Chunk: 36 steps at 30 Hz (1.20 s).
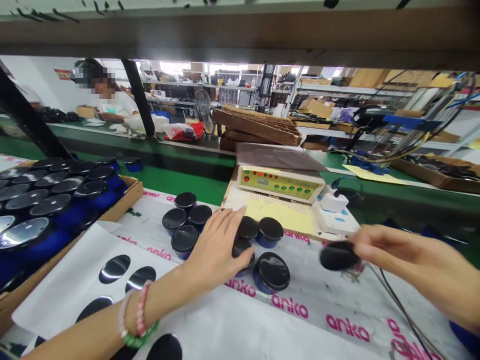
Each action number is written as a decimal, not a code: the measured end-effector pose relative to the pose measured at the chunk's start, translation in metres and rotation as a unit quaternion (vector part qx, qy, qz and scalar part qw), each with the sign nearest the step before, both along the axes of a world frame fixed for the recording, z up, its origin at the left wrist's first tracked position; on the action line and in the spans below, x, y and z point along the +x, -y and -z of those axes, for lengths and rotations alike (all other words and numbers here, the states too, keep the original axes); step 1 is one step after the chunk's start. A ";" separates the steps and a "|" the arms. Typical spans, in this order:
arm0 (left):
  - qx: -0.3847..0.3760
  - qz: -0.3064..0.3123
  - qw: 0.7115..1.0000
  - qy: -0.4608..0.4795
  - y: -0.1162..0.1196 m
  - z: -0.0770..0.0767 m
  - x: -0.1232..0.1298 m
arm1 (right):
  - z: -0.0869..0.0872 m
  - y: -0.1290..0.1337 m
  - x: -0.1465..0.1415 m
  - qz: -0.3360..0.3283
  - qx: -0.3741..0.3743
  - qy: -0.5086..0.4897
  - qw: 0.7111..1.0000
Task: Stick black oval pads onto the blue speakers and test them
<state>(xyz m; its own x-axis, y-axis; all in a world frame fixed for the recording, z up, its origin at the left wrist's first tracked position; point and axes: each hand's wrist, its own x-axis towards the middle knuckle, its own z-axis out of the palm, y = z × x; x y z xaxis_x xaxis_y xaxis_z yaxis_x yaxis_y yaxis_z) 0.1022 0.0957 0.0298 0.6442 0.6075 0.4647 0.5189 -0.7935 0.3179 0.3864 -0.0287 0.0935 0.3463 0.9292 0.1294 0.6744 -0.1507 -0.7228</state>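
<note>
Plainly pink "anko" print (289, 305), with left grip (215, 245) apart over cylinders (270, 230), right grip (408, 267) tight on black disc (338, 255).

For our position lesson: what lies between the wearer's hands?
Head view: black-topped blue containers, then printed sheeting, then a black disc in the right hand.

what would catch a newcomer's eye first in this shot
Likely the left hand over clustered black-topped blue tubs at centre, and the right hand pinching a black disc to their right. Next, the carton packed with similar tubs at far left, and the yellow-fronted control unit beyond the cluster.
</note>
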 end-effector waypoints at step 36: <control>-0.161 0.010 0.987 -0.006 -0.031 0.010 0.017 | 0.067 -0.127 -0.085 -0.132 -0.004 -0.042 0.990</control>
<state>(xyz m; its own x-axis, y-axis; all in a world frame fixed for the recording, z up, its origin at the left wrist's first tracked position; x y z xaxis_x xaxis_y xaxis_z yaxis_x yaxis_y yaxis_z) 0.1196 0.1263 0.0198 0.6619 0.7093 0.2426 0.5094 -0.6630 0.5487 0.3015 0.0983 0.0261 0.0998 0.9897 0.1030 0.6292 0.0174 -0.7770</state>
